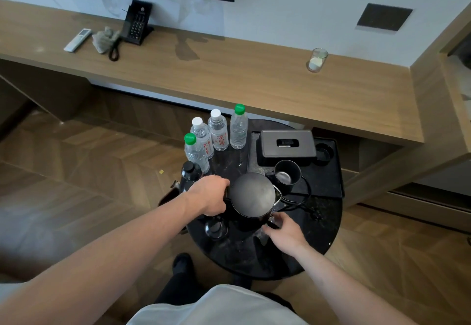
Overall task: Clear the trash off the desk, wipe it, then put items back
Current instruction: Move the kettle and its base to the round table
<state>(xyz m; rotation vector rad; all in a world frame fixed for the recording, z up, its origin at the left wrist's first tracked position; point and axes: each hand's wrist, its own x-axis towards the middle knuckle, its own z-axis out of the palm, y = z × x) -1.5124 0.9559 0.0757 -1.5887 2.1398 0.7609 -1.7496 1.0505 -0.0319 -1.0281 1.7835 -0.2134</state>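
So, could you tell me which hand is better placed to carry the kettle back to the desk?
Left. The left hand is already closed on the kettle handle, while the right hand only rests low at its base, near the cord.

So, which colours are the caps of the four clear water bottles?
Two caps are green and two are white, seen clearly in the head view.

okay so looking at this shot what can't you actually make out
Head view only:
- Kettle handle: covered by the left hand.
- What the right hand grips: hidden by its fingers and the kettle.
- Dark bottle: lower part behind the left hand.
- Bottle labels: too small to read.
- Cup contents: unclear.
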